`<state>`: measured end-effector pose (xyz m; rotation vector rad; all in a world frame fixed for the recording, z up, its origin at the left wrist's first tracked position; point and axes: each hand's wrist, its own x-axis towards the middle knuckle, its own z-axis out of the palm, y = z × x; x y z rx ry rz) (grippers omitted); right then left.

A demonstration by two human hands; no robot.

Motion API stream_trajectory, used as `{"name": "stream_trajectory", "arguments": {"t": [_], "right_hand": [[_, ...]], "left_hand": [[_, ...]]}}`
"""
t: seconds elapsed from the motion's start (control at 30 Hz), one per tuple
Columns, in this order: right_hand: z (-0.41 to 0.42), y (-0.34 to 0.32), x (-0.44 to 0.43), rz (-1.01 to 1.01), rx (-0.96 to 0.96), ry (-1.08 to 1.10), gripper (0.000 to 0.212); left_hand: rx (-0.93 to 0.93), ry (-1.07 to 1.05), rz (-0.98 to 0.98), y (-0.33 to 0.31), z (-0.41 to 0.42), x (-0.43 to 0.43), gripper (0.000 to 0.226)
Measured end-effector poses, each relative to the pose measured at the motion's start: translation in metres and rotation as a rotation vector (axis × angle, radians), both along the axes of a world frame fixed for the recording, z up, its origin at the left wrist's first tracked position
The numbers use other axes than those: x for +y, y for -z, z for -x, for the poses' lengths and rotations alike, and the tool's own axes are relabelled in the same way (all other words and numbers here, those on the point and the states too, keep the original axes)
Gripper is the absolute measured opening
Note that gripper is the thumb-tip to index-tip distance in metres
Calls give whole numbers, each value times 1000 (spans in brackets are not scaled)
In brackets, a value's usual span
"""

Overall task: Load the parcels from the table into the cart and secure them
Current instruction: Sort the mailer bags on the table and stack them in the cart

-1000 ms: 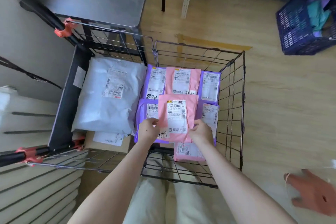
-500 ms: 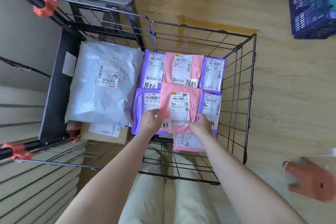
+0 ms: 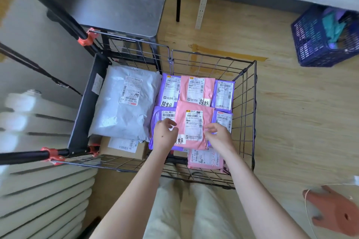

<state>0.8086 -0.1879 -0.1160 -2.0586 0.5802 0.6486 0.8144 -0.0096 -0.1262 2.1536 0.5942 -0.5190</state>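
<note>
My left hand (image 3: 165,135) and right hand (image 3: 218,136) curl at the pink parcel's (image 3: 181,116) 9 and 3 o'clock edges. I cannot tell if they grip.

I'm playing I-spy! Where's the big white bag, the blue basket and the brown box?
big white bag (image 3: 116,118): head view, plain plastic below its label.
blue basket (image 3: 310,40): head view, slatted side wall.
brown box (image 3: 138,152): head view, bare cardboard by its label.

Left forearm (image 3: 136,190) and right forearm (image 3: 252,190): bare along the whole visible length. Left hand (image 3: 165,135): one small dark spot on its back. Right hand (image 3: 218,136): unmarked. Trousers (image 3: 206,209): pale cream, plain fabric.
</note>
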Motion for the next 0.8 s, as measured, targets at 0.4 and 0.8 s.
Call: {"name": "stream_trajectory", "arguments": {"t": [0.4, 0.8], "right_hand": [[31, -137, 3, -101, -293, -496, 17], [97, -197, 56, -221, -383, -999, 13]], "left_hand": [[-196, -350, -19, -121, 93, -7, 11], [-463, -713, -188, -213, 223, -2, 11]]}}
